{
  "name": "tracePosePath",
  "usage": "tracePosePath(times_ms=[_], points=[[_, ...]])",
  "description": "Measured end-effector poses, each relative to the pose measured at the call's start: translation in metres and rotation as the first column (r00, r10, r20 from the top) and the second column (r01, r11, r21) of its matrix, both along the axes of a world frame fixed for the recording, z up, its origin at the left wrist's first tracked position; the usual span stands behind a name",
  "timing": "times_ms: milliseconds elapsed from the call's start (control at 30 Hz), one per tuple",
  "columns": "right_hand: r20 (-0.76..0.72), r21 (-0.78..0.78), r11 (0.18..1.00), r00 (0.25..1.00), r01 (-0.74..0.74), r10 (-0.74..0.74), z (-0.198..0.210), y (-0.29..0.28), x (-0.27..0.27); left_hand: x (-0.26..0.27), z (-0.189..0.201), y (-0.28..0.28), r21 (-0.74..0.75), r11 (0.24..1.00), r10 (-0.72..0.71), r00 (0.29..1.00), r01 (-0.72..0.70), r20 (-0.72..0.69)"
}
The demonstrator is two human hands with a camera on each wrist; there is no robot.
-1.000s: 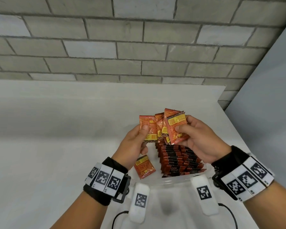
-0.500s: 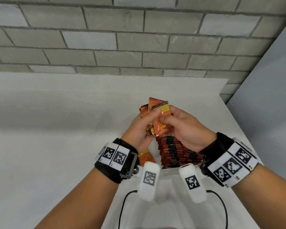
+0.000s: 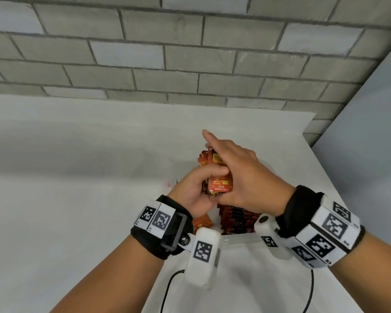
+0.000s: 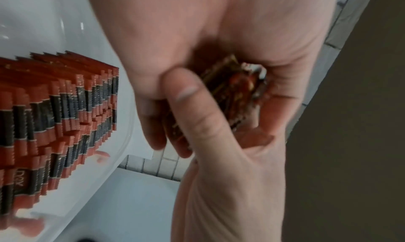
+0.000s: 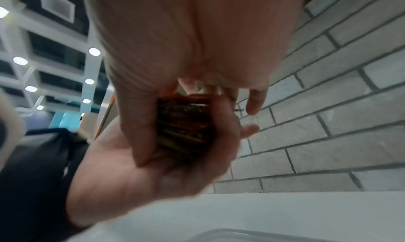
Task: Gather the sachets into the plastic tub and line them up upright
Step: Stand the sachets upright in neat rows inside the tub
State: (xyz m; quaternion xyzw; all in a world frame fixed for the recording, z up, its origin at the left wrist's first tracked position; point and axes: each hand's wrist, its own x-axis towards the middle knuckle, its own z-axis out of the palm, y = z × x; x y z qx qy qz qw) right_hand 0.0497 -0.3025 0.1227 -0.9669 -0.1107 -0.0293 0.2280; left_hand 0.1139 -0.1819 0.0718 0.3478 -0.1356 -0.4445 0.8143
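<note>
Mid-gather, squaring a bundle before it goes in. Left hand (image 3: 195,193) with its grip curled round a bundle of sachets (image 3: 218,184), thumb across the front — held above the plastic tub (image 3: 239,239). Below and just left, one loose sachet (image 3: 201,222) lying flat, half hidden by the wrist. To the right of it, a row of sachets (image 3: 235,219) already standing upright in the tub. Right hand (image 3: 242,177) laid over the bundle, grip apart, forefinger straight, likely tapping the edges even. Next, by the look of it: lowering the bundle on end against the row, then standing up the flat one. Grey brick wall (image 3: 190,53) behind the counter (image 3: 77,177); nothing blocking the tub but the wrists themselves.
</note>
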Motion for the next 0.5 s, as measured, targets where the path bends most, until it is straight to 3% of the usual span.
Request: tracePosePath(times_ms=[167, 267, 367, 500], points=[[-0.042, 0.077, 0.997, 0.999, -0.008, 0.011, -0.001, 0.000, 0.002, 0.002, -0.003, 0.002, 0.011, 1.000, -0.027, 0.997, 0.026, 0.075], [-0.024, 0.126, 0.992, 1.000, 0.009, -0.006, -0.003, 0.000, 0.005, 0.002, 0.000, 0.002, 0.032, 0.999, 0.026, 1.000, -0.026, -0.010], [-0.076, 0.128, 0.992, 0.997, 0.023, -0.014, -0.008, -0.002, 0.007, 0.003, -0.002, 0.001, 0.102, 0.991, 0.092, 0.996, -0.092, 0.007], [-0.094, 0.342, 0.928, 0.988, 0.148, -0.123, -0.012, -0.012, 0.001, 0.007, -0.006, 0.006, 0.087, 0.988, 0.127, 0.992, -0.128, 0.012]])
